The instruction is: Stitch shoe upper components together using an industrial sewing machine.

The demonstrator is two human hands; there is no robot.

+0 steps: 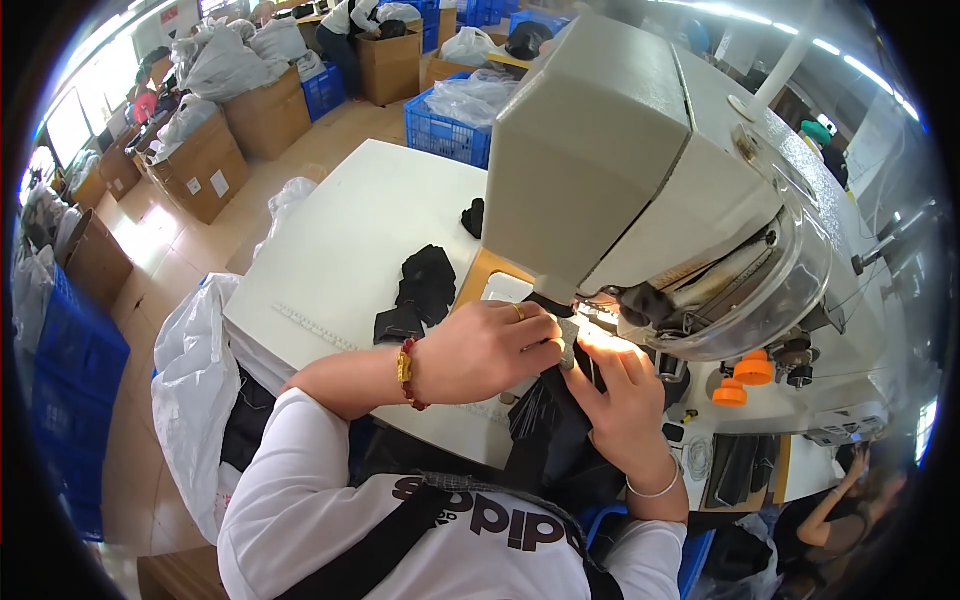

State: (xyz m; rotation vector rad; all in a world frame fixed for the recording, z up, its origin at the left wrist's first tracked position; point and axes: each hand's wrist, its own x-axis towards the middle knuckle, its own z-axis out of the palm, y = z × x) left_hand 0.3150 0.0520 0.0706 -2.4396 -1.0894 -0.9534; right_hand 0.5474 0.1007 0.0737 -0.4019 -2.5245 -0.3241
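Under the head of a large off-white industrial sewing machine point(600, 150), both my hands are close together by the lit needle area. My left hand point(485, 350) has its fingers bent and pressed together on a small grey piece of material point(568, 342). My right hand point(622, 400) pinches the edge of black fabric point(560, 425), which hangs down toward my lap. Loose pale threads show on that fabric. The needle itself is hidden behind the machine head and my fingers. Black fabric pieces point(425, 285) lie on the white table point(330, 240) to my left.
Two orange knobs point(753, 368) hang under the machine at right. A white plastic bag point(190, 400) sits against the table's left side. Blue crates point(445, 135) and cardboard boxes point(200, 170) stand beyond. Another person's arm point(835, 510) shows at lower right.
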